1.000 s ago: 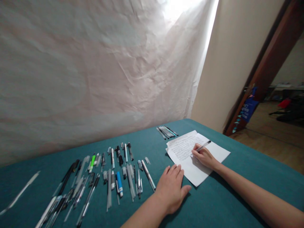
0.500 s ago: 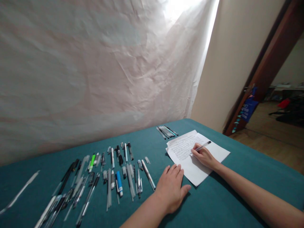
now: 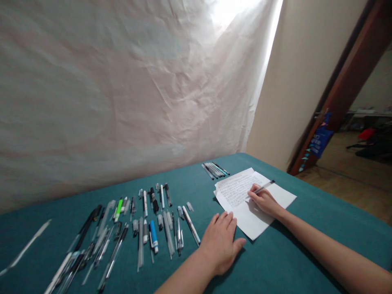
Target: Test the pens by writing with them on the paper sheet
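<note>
In my right hand [image 3: 263, 200] is a slim pen [image 3: 265, 186] with a dark end, pinched in a writing grip. Its tip is at or just above the sheets of paper [image 3: 283, 197], by the lower lines of dense dark handwriting; whether it touches I cannot tell. My left hand [image 3: 219, 241] lies palm down on the green cloth, fingers outstretched, holding nothing. Its fingertips are close to the paper's left edge. Just left of that hand lies a white pen [image 3: 191, 225].
Taken-apart pens, caps and clear barrels spread over the left half of the green-covered table [image 3: 122, 281], among them a blue pen [image 3: 153, 236] and a green one [image 3: 118, 209]. A row of thin refills or pens [image 3: 215, 170] lies behind the paper. A pale sheet [image 3: 137, 102] hangs behind.
My right hand and the pen have shifted slightly to the right along the writing. My left hand and the pens on the table have stayed put.
</note>
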The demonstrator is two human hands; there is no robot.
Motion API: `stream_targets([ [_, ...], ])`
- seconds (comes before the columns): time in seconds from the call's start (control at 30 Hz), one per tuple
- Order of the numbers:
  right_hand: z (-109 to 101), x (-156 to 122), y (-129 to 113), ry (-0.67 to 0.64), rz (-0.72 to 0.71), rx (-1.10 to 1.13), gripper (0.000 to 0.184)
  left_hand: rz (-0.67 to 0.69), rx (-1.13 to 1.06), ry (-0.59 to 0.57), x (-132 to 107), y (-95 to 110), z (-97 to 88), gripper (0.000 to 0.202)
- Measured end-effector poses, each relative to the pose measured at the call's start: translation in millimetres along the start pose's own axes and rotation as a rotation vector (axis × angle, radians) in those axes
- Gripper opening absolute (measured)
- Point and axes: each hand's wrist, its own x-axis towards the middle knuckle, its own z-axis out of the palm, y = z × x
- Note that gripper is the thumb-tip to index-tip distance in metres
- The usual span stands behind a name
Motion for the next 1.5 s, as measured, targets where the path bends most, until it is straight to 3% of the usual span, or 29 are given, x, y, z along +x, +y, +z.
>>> stream_targets([
  [0.23,-1.5,-1.5,-8.4,0.027,0.08,0.074,0.024,0.012,0.011,0.025,-4.0,4.0,-4.5,0.055],
  [0.4,6.8,-0.2,-48.4,-0.085,-0.037,0.062,0.027,0.021,0.07,0.047,-4.4,2.0,-24.9,0.044],
  [0.63,62.2,3.4,-127.9,-0.403,-0.266,0.143,0.024,-0.354,0.18,0.059,-7.3,-41.7,-85.5,0.03],
  [0.8,108.0,13.2,-150.7,-0.423,-0.403,0.112,0.023,-0.523,0.213,0.045,-25.5,-73.9,-109.9,0.021],
  [0.93,126.5,16.7,-150.3,-0.429,-0.432,0.108,0.028,-0.588,0.174,0.027,-30.8,-82.0,-109.8,0.017],
  [1.07,129.2,16.3,-145.3,-0.431,-0.415,0.126,0.024,-0.616,0.083,0.069,-28.3,-84.7,-102.9,0.016],
  [1.3,120.9,18.5,-145.6,-0.276,-0.35,0.225,0.025,-0.56,-0.213,0.269,-21.4,-88.7,-91.9,0.022],
  [1.5,116.9,16.0,-157.0,-0.173,-0.393,0.257,0.019,-0.472,-0.593,0.396,-9.1,-91.2,-79.1,0.027],
])
